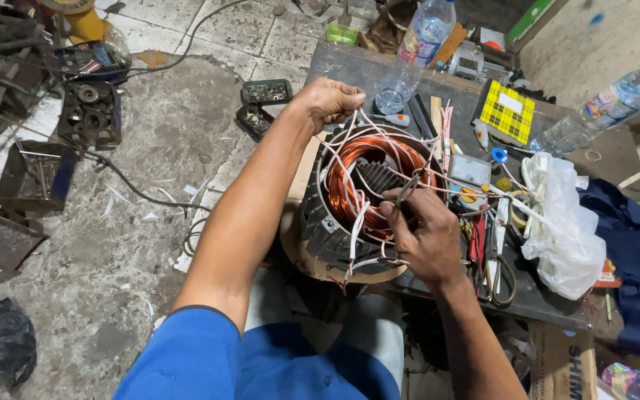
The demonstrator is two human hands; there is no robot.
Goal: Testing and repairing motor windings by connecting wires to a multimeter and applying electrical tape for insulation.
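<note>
- motor stator (pixel 368 189) w/ copper windings sits on edge of cluttered bench (pixel 350 63), just in front of the person's lap
- left hand (pixel 329 100) fisted at stator's far rim, gripping a bunch of white lead wires (pixel 357 215)
- right hand (pixel 425 233) over near rim, pinching a thin metal tool (pixel 407 191) btwn thumb & fingers
- clear water bottle (pixel 418 44) just behind; white plastic bag (pixel 563 222) to the right
</note>
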